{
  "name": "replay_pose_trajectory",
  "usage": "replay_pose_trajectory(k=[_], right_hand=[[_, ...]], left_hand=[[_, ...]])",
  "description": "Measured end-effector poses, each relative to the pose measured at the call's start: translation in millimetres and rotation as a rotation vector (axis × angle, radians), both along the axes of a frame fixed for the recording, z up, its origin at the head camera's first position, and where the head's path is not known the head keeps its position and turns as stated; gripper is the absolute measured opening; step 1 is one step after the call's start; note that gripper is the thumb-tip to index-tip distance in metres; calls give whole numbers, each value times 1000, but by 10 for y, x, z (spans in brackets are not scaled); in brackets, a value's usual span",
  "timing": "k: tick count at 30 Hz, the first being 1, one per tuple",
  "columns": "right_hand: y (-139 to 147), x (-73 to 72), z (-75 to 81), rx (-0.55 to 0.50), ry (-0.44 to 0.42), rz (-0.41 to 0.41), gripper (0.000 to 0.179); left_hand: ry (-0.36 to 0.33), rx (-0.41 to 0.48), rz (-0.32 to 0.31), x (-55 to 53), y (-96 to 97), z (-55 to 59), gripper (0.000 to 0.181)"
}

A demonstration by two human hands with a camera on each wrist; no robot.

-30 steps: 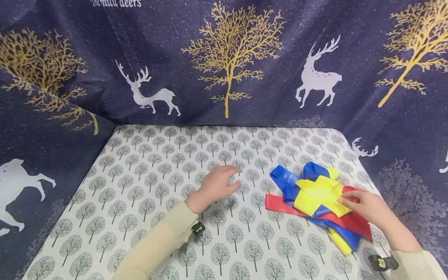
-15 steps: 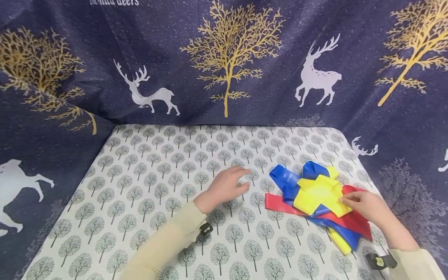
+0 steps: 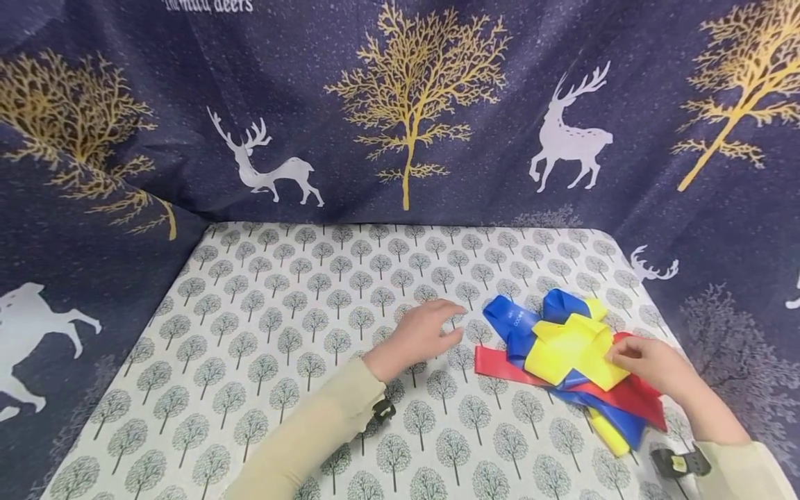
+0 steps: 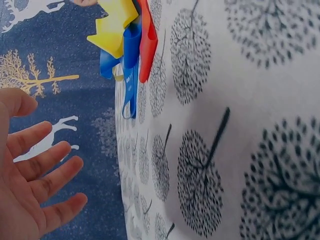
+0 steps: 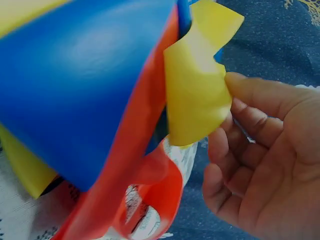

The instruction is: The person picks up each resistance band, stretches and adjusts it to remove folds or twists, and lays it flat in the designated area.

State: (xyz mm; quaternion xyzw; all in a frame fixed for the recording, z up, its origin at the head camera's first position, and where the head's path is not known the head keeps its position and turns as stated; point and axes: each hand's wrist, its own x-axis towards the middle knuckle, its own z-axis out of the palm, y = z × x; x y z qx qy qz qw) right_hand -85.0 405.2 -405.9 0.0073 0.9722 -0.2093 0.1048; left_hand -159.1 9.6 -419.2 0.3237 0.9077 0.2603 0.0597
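Note:
A heap of flat, stretchy exercise bands lies on the right of the table in the head view. On top is a yellow band [image 3: 562, 351], folded over a blue band [image 3: 515, 319] and a red band [image 3: 506, 367]. My right hand [image 3: 656, 369] pinches the right edge of the yellow band between thumb and fingertips; the right wrist view shows that band [image 5: 197, 95] at the thumb tip. Left of the heap, my left hand [image 3: 420, 335] hovers with spread, relaxed fingers and holds nothing. A gap separates it from the bands.
A white cloth printed with trees [image 3: 300, 361] covers the table. A dark blue hanging [image 3: 350, 153] with deer and golden trees stands behind and at both sides. Lower blue and yellow ends [image 3: 607, 432] of the bands stick out towards the front.
My left hand has moved right, closer to the bands. My right hand stays at the yellow band's edge, its fingers shifting slightly. The heap looks nearly unchanged.

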Motion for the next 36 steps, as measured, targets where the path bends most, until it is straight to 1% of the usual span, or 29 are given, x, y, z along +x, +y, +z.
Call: replay_pose_trajectory(k=[5,9,15,20,22,25,28,33,36], right_hand=[[-61,-23,46,-90,19,46,11],[-107,-84,116,-137,13,77,12],[-197,-183,261,-141,25,112,11],[-282,-272,416,-133,34,119,13],[-314,-308,470,-134,52,122,12],[-355,-360,542,-135,88,144,10],[-392,-404,600,-149,127,183,6],[-460,-483,702,-163,175,227,3],[-511,-534,775,-153,195,236,4]], left_hand=[[-66,38,-8,13,69,-3,45],[-92,65,0,10,86,1,46],[-92,71,-10,-30,115,19,47],[-99,72,-17,-70,153,67,50],[-103,78,-20,-86,171,87,50],[-127,94,-24,-108,191,114,51],[-161,119,-28,-133,211,137,52],[-241,169,-26,-187,230,148,55],[-321,230,-27,-230,232,134,56]])
